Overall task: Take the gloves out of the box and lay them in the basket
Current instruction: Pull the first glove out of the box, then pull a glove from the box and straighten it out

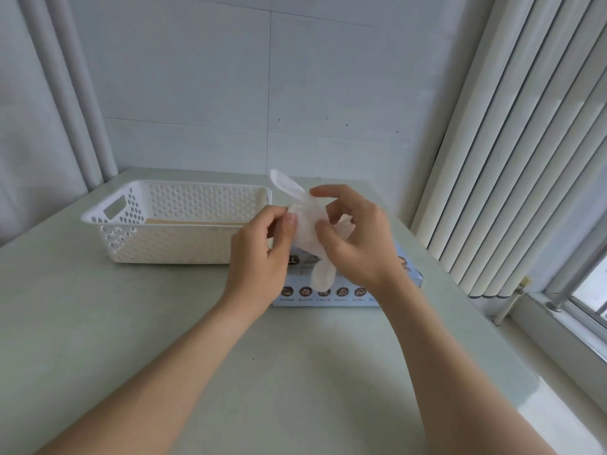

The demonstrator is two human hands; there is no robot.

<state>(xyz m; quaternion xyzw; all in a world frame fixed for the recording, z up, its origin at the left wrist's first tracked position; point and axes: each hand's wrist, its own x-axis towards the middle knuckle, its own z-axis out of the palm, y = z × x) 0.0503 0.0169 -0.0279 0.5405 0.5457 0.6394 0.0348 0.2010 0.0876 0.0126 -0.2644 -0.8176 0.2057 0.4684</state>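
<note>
Head cam: L hand (259, 247) & R hand (354, 238) pinch glove (307, 221) over box (328, 295); basket (170, 238) just beside it, contents unclear.

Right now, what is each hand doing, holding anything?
Left hand: pinching the white glove at its left edge.
Right hand: fingers curled round the same glove, held above the box.

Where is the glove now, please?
Head view, centre: the glove is pinched between the left hand and right hand above the box, just right of the basket.
</note>
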